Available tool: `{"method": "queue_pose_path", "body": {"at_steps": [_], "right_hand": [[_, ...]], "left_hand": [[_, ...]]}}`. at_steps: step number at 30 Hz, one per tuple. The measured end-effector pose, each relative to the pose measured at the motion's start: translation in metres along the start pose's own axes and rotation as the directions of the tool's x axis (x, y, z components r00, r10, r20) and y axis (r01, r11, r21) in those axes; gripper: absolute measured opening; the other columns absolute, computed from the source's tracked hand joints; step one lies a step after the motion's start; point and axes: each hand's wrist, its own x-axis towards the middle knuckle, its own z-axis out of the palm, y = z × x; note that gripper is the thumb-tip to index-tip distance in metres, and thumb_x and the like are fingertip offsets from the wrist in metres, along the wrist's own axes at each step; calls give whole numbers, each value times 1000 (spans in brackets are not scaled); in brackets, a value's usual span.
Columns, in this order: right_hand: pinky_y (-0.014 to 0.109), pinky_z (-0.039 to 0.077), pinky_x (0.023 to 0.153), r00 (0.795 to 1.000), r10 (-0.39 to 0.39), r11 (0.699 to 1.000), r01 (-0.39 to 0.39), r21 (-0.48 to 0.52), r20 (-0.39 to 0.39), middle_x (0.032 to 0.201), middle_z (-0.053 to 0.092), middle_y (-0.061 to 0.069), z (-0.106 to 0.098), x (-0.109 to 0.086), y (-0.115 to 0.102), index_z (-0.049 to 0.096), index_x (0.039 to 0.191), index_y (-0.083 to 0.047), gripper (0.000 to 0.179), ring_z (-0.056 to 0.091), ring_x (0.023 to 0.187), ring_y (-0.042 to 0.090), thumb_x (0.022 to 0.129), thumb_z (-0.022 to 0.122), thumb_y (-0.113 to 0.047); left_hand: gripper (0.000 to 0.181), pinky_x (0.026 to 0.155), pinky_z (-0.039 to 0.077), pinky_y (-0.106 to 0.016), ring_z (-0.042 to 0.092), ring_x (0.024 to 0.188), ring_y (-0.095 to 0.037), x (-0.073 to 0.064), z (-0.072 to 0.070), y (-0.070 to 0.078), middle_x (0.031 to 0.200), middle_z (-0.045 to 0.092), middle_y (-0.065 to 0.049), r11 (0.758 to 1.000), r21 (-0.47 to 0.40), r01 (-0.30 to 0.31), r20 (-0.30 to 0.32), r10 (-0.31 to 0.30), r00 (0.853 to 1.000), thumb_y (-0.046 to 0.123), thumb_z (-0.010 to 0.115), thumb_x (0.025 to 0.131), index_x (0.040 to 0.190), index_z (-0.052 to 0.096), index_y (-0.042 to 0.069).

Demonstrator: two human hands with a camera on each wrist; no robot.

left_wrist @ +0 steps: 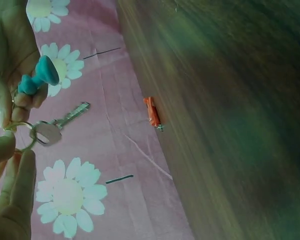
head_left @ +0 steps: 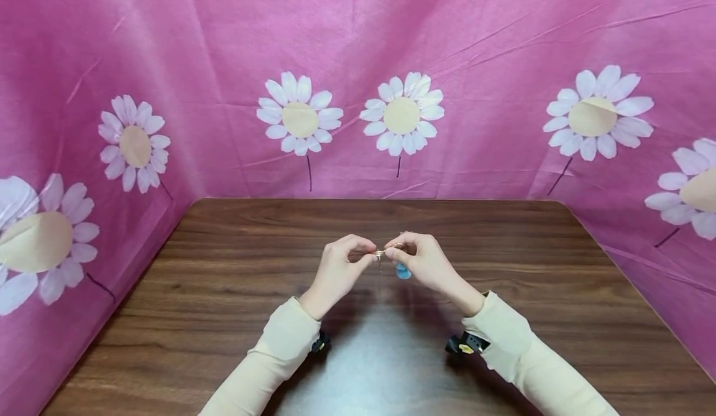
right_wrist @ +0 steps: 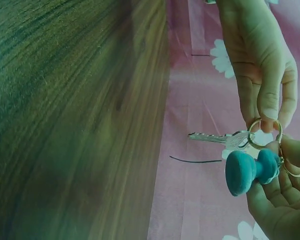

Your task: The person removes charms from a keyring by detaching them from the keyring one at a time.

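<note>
A gold split ring (right_wrist: 251, 134) with a silver key (right_wrist: 210, 137) on it is pinched between the thumb and fingers of my left hand (head_left: 341, 267). The key hangs below the ring. Beside it, my right hand (head_left: 427, 263) pinches a keychain with a blue-green dumbbell-shaped charm (left_wrist: 38, 76) and its own gold ring (right_wrist: 294, 172). The fingertips of both hands meet at the rings above the table. Whether the two rings are linked cannot be told, as fingers cover part of them.
In the left wrist view a small orange object (left_wrist: 152, 112) with a metal end lies at the wooden table's (head_left: 252, 217) edge. A pink cloth (head_left: 352, 24) with white daisies surrounds the table on the back and both sides.
</note>
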Motion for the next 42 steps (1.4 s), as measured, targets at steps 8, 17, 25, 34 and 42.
{"method": "queue_pose_path", "body": {"at_steps": [8, 17, 25, 34, 42], "right_hand": [[20, 43, 51, 1000, -11, 1000, 11, 6, 8, 68, 62, 8, 2, -2, -3, 68, 92, 0, 14, 52, 56, 7, 83, 66, -10], [20, 43, 52, 999, -18, 999, 19, -28, 30, 69, 65, 9, 4, -5, -3, 69, 90, -3, 12, 54, 58, 8, 82, 67, -11], [20, 41, 47, 1000, -2, 998, 3, -63, 19, 62, 59, 3, 5, -2, -4, 68, 86, -4, 6, 50, 52, 7, 82, 66, -9], [20, 41, 46, 1000, -15, 999, 16, -38, 18, 64, 61, 9, 4, 0, -3, 67, 87, -2, 8, 51, 54, 7, 82, 66, -7], [20, 44, 49, 999, -1, 999, 0, 39, 37, 66, 61, 8, 2, -2, 2, 67, 88, 2, 9, 52, 55, 5, 82, 65, -4]], "left_hand": [[8, 70, 52, -13, 68, 78, -15, -2, 1, -1, 82, 67, -6, 991, 98, -90, -3, 91, 996, 1, 70, 77, 85, 68, 1], [7, 66, 51, -12, 63, 68, -7, -5, 0, -6, 74, 64, 0, 961, 204, -186, -48, 200, 979, 2, 71, 76, 80, 69, 8], [8, 63, 50, -13, 60, 65, -6, -4, -4, -5, 73, 64, 2, 916, 294, -272, -56, 300, 952, 3, 72, 75, 79, 69, 9], [6, 64, 53, -17, 64, 68, -13, -3, -4, -6, 75, 65, -5, 980, 56, -193, -104, 198, 975, -1, 70, 76, 80, 69, 4], [5, 64, 55, -25, 65, 71, -25, -4, -4, 7, 76, 64, -16, 991, -113, -73, -79, 65, 995, -9, 66, 76, 81, 66, -7]]}}
